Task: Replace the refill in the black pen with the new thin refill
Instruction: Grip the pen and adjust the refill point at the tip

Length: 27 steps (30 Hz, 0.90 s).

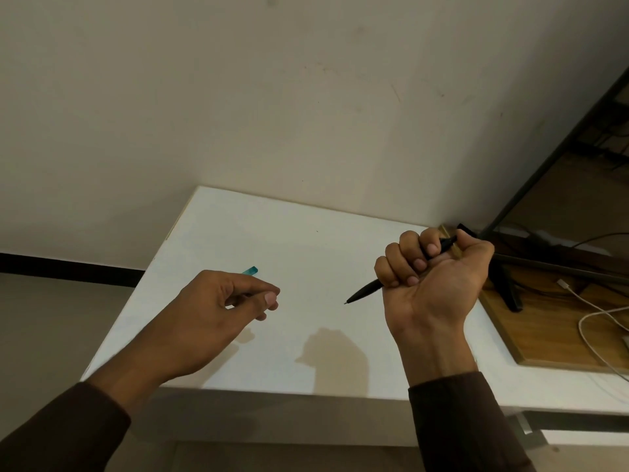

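Observation:
My right hand [432,284] grips the black pen [366,291] in a fist above the white table [306,240]. The pen's tip points down-left and its back end pokes out past my thumb. My left hand [221,308] hovers over the table's left part with thumb and fingers pinched together. A small teal piece [251,270] shows just beyond its knuckles. Whether my left hand holds that piece or it lies on the table behind it, I cannot tell. No thin refill is plainly visible.
A wooden board [544,335] lies at the table's right with a white cable [592,321] across it. A dark metal stand [507,284] rises from there along the wall. The wall runs close behind the table.

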Motion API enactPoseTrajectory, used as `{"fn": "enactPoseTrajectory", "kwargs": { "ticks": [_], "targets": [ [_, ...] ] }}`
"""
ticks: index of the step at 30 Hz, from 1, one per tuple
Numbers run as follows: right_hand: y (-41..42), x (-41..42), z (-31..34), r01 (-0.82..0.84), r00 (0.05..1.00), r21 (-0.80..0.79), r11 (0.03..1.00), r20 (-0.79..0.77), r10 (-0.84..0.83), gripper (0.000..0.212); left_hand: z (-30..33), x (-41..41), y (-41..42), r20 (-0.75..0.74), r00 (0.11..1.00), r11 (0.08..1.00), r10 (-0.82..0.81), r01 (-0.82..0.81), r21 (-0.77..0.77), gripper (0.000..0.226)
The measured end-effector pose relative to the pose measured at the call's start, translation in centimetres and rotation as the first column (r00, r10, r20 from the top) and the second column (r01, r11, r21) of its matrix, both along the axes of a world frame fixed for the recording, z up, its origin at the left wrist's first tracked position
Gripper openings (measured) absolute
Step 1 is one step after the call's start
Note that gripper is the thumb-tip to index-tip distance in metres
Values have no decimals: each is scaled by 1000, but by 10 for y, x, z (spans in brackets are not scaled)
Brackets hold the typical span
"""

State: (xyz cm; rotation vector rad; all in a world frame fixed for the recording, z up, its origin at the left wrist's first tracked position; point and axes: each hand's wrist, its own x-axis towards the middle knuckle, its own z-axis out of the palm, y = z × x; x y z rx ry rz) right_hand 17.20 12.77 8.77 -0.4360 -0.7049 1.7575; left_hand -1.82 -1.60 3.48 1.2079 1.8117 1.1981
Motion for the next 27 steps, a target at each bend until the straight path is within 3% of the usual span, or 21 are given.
{"fn": "enactPoseTrajectory", "kwargs": {
  "ticks": [24,27],
  "targets": [
    [2,-1,0,9,1000,5,1000,1,-9,44,1,2,3,-4,1000,1000,-2,2,0,44],
    [2,0,1,10,1000,3,1000,2,-10,43,-2,1,4,-4,1000,1000,-1,1,-3,34]
  ]
}}
